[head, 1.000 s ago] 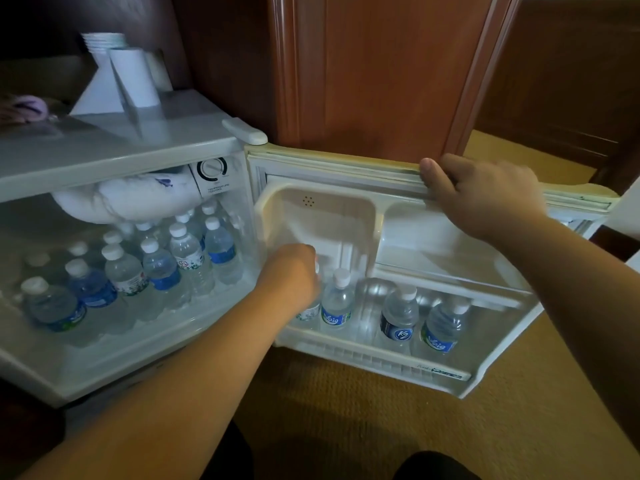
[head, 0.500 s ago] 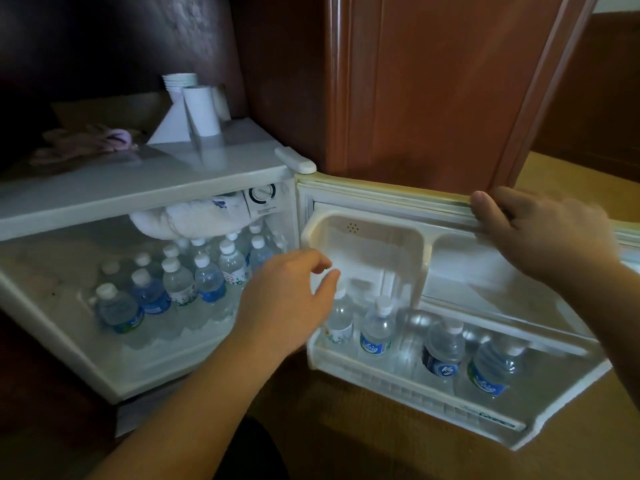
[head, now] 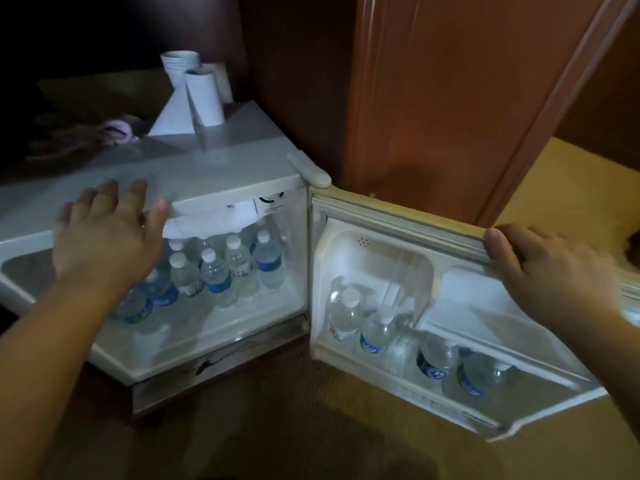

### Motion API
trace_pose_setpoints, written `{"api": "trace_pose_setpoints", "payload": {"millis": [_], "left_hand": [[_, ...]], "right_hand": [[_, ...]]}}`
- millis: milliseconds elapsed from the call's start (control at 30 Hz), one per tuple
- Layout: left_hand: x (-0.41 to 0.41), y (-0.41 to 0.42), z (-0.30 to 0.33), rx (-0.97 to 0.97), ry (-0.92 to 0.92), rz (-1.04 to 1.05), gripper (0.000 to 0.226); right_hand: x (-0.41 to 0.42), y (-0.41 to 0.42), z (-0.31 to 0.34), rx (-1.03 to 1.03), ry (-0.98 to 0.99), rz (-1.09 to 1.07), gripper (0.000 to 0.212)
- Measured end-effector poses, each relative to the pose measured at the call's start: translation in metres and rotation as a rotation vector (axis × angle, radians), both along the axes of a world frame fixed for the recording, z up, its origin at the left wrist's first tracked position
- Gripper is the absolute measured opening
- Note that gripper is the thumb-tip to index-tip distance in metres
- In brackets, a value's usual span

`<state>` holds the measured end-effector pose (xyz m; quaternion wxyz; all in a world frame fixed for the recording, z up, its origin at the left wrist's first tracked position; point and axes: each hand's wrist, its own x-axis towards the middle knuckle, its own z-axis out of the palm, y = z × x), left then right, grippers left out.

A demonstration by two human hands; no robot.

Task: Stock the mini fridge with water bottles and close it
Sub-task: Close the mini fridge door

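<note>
The white mini fridge (head: 221,168) stands open on the floor. Several water bottles (head: 221,271) fill its inside shelf. The fridge door (head: 398,216) swings out to the right, and several more bottles (head: 375,330) stand in its lower rack. My right hand (head: 550,271) grips the door's top edge. My left hand (head: 107,237) hovers open, fingers spread, in front of the fridge's upper front edge, holding nothing and hiding some of the bottles behind it.
On the fridge top stand a stack of white cups (head: 180,64), a white roll (head: 204,98) and a folded white card (head: 173,116), with a pink cloth (head: 117,131) to the left. A wooden cabinet (head: 433,98) rises behind the door. Carpet (head: 277,427) lies below.
My left hand left the door rack, let go of the bottle there, and rose leftward to the fridge's front top edge. My right hand stayed on the door. The view lifted.
</note>
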<state>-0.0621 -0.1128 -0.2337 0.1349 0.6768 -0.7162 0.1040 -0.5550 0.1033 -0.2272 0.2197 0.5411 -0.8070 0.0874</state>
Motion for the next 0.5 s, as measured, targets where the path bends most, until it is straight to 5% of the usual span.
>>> {"api": "trace_pose_setpoints", "payload": {"millis": [500], "left_hand": [[-0.005,0.032,0.038,0.339,-0.097,0.043,0.062]], "right_hand": [[0.081,0.042,0.056,0.385,-0.426,-0.215,0.071]]}}
